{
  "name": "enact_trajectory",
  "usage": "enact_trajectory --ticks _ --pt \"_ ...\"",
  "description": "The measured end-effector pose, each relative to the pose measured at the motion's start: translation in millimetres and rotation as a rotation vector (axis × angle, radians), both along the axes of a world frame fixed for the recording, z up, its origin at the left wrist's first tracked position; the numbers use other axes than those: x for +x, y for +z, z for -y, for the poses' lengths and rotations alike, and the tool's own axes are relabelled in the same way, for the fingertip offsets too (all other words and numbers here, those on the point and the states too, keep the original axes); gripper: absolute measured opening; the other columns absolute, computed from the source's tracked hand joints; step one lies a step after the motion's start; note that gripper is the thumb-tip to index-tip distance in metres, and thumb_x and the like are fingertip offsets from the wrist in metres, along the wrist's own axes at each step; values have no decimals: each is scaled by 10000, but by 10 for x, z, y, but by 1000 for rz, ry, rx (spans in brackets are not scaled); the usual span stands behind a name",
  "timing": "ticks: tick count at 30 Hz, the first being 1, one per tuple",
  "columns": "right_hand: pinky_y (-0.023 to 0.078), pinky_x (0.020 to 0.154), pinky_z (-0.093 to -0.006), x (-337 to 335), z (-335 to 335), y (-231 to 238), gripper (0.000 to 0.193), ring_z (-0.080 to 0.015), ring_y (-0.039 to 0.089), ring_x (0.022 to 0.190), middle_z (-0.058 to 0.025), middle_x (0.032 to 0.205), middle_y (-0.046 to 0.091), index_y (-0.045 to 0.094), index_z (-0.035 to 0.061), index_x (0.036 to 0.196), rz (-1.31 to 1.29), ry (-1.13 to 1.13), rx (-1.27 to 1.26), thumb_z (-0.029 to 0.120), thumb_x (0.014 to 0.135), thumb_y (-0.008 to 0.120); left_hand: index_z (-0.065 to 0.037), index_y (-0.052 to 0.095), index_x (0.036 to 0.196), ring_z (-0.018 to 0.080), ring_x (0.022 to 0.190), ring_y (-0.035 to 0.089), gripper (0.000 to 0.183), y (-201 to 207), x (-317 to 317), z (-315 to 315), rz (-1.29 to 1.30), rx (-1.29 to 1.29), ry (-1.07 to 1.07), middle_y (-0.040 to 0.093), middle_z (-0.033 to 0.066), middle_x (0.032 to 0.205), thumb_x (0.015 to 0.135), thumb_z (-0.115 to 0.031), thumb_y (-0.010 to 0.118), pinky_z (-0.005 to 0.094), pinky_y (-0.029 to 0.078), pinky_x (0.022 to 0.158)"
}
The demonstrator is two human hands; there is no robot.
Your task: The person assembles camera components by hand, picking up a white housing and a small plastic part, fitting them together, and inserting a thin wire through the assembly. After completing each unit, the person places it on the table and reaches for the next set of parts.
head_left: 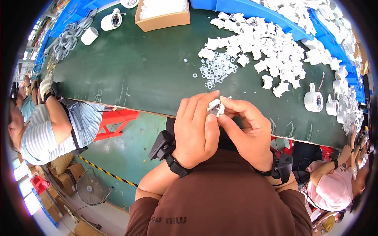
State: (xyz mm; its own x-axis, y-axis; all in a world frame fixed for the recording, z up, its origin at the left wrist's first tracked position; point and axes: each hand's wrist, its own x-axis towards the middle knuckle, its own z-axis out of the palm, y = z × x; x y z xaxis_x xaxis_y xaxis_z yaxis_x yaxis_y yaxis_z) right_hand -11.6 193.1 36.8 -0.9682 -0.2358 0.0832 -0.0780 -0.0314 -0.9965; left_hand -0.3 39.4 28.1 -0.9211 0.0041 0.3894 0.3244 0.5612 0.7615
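Close above the table's near edge, a small white plastic part (215,107) with a curved opening sits between the fingertips of both hands. My left hand (197,128) grips it from the left with the thumb and fingers. From the right, my right hand (248,126) pinches its other side between thumb and forefinger. Just beyond the hands lies a pile of small clear rings (219,67). Behind it spreads a big heap of white plastic pieces (271,49), which look like the held one.
The green table (130,59) carries an open carton (163,24) of white parts, grey cable coils (70,37) and round white housings (314,100). Blue bins (256,17) line the back. One person (47,126) works at the left, another (330,185) at the right. A red stool (114,122) stands left.
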Motion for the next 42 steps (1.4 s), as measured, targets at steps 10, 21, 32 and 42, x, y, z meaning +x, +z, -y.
enact_trajectory --ticks 10,21,32,42 --pt "501 912 -292 64 53 -153 375 -155 619 1016 -82 1121 643 629 -22 1274 -264 -73 118 -112 913 668 16 631 1130 346 939 586 404 -68 -25 -43 -74 -52 -15 661 168 1085 971 -267 390 426 427 829" --pt "526 838 -291 -41 -42 -113 190 -173 651 964 -98 1082 674 689 8 1121 -251 17 120 -63 951 643 24 584 1139 310 951 632 250 -76 59 141 -12 168 -102 671 179 1108 916 -84 616 387 501 830" --pt "511 712 -324 -645 44 -191 174 -230 622 819 -83 943 635 722 40 1029 -542 16 531 -25 868 723 -34 659 1064 318 899 631 263 99 -39 255 -27 -300 36 716 105 1060 805 -33 704 399 493 815" --pt "520 813 -250 -547 -143 -59 97 -77 625 886 -17 990 685 692 2 1008 66 17 147 -30 918 711 -96 701 1039 255 912 607 269 32 -77 166 -63 -253 25 677 18 1056 777 -115 759 384 463 777"
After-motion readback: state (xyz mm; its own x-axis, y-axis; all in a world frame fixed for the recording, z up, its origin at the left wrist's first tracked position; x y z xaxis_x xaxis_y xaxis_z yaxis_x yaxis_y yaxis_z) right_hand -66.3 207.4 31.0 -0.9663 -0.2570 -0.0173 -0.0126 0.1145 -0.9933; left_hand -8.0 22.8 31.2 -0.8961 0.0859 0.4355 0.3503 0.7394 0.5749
